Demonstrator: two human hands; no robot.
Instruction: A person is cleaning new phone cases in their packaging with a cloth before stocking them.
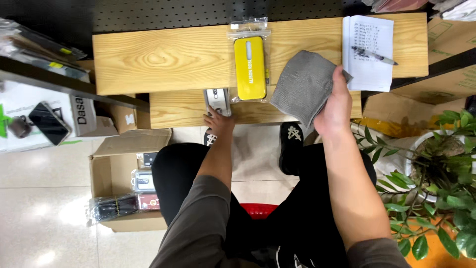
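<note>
Way over on my left there's a white box (pixel 29 121) on a shelf with a dark phone (pixel 48 123) lying on it. Below that, on the tile floor, an open cardboard box (pixel 106 171) holds a few packaged phone cases, a clear one (pixel 143 180), a reddish one (pixel 148 201), and a rubber-banded bundle of dark ones (pixel 111 207) hanging over its front edge.

My left hand (pixel 218 121) is down at the lower wooden board (pixel 178 106), fingers curled onto the near end of a small pale packaged case (pixel 217 99). Can't really tell if I'm pinching it or just pressing on it, my fingers cover that end. It looks light and stiff with a slick plastic wrap, so I'd guess it slides easily, and grabbing it by the long edges seems the safest bet.

Just to the right of it lies a yellow phone case (pixel 250 67) in a clear bag, flat across both boards, nothing touching it. Same deal I reckon: light, rigid, slippery sleeve.

My right hand (pixel 334 106) is lifted above the board, closed on a grey cloth (pixel 303 87), thumb on top and the fabric bunched in my palm, the rest flopping out to the left. Soft and limp, so it takes whatever shape I give it.

Further right on the upper wooden board (pixel 163 57) there's a notepad (pixel 369 47) with a pen (pixel 374 55) lying on it. Then more cardboard (pixel 446 34), and a potted plant (pixel 436 164) by my right knee.
</note>
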